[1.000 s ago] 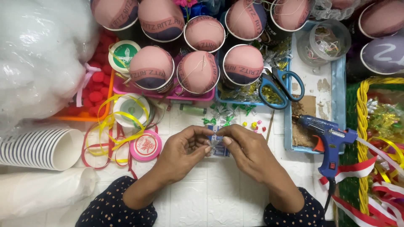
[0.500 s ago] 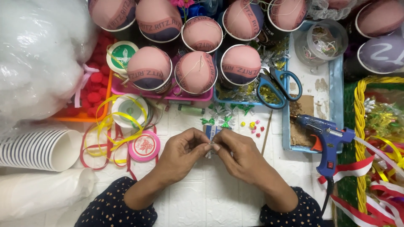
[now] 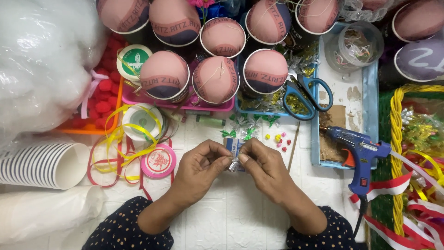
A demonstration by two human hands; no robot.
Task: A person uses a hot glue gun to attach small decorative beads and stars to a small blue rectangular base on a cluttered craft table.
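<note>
While a big bag of white stuffing [image 3: 44, 65] sat far to the left hand's outer side, a blue glue gun [image 3: 360, 155] lay beyond the right hand. Left hand [image 3: 199, 169] and right hand [image 3: 263, 169] met, fingertips pinched shut on a tiny silver bow [image 3: 234, 163] between them (probably feather-light, crushable foil, best gripped at its knot).

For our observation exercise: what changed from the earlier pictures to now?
Both hands, left hand and right hand, keep pinching the small silver bow; they dipped slightly, then came back. The glue gun, scissors and cups stayed put.
</note>
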